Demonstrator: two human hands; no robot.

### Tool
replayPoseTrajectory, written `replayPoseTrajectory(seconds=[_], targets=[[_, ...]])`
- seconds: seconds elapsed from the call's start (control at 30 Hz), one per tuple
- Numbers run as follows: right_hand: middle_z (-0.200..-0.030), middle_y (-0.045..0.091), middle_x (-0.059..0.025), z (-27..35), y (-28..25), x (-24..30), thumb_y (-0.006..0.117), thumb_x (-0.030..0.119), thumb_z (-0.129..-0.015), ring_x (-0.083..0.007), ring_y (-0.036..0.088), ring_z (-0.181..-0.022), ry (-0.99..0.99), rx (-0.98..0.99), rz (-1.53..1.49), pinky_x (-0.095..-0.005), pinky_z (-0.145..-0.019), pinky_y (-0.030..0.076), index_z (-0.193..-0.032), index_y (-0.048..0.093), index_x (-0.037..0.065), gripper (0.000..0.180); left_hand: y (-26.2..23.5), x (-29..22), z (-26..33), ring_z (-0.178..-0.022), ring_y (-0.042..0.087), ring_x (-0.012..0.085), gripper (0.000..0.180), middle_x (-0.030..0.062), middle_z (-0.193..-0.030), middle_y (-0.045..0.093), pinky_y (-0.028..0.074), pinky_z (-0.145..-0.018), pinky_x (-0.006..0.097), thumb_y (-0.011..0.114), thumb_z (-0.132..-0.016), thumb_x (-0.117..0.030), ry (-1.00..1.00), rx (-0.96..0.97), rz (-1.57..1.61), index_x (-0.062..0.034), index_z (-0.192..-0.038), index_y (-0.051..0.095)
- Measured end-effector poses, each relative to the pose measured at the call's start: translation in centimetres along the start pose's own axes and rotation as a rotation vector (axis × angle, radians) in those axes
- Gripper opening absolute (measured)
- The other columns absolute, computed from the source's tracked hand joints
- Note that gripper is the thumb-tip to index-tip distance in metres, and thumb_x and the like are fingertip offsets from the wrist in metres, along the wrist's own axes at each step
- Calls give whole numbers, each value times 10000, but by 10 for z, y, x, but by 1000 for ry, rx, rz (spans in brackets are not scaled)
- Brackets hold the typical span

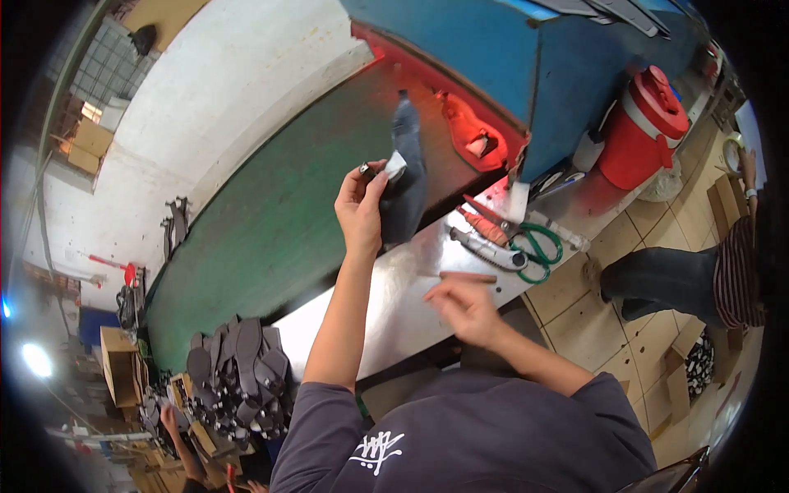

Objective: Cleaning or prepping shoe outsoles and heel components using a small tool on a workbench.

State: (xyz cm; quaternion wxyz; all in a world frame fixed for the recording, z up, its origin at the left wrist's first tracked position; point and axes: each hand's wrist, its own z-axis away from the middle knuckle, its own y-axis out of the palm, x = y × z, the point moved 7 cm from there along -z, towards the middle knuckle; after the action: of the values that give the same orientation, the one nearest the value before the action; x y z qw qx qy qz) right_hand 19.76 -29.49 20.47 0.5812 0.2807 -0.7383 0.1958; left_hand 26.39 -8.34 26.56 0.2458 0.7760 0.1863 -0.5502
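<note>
My left hand is closed, pinching a small white piece, perhaps paper or cloth, between thumb and fingers. A small dark shiny spot shows at its fingers. Just beyond lies a long blue-grey sole-shaped piece on the green belt. Lower right, my right hand is above the metal ledge, its fingers curled and smeared by motion. Against its upper side is a thin brown stick with a pale blurred end; whether the fingers grip it is unclear.
Green-handled scissors, a box cutter and a white cylinder lie right. A red tray sits by the blue machine. Beyond stands a red jug. Dark sole-shaped pieces pile at lower left. People are nearby.
</note>
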Motion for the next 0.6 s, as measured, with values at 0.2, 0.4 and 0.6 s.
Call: replayPoseTrajectory(seconds=[0.2, 0.4, 0.6], targets=[[-1294, 505, -152, -38, -3, 33, 626, 162, -906, -197, 540, -1128, 73, 43, -781, -342, -984, 414, -994, 465, 46, 217, -28, -31, 123, -977, 613, 191, 194, 171, -1079, 665, 471, -904, 318, 564, -832, -28, -265, 77, 271, 32, -1010, 611], [-1136, 606, -132, -26, 48, 56, 638, 76, -839, -238, 593, -1070, 240, 118, -794, -370, -999, 422, -1096, 524, -5, 293, -61, -28, 178, -971, 633, 252, 195, 223, -1037, 663, 498, -871, 356, 597, -770, -82, -392, -15, 308, -7, -948, 617], [-995, 559, -56, -21, 35, 60, 677, 57, -789, -92, 523, -785, 260, -49, -698, -237, -758, 416, -970, 454, 71, 287, -85, -16, 203, -846, 648, 111, 200, 124, -1121, 659, 562, -716, 265, 625, -886, -51, -544, -71, 463, -19, -1082, 645]])
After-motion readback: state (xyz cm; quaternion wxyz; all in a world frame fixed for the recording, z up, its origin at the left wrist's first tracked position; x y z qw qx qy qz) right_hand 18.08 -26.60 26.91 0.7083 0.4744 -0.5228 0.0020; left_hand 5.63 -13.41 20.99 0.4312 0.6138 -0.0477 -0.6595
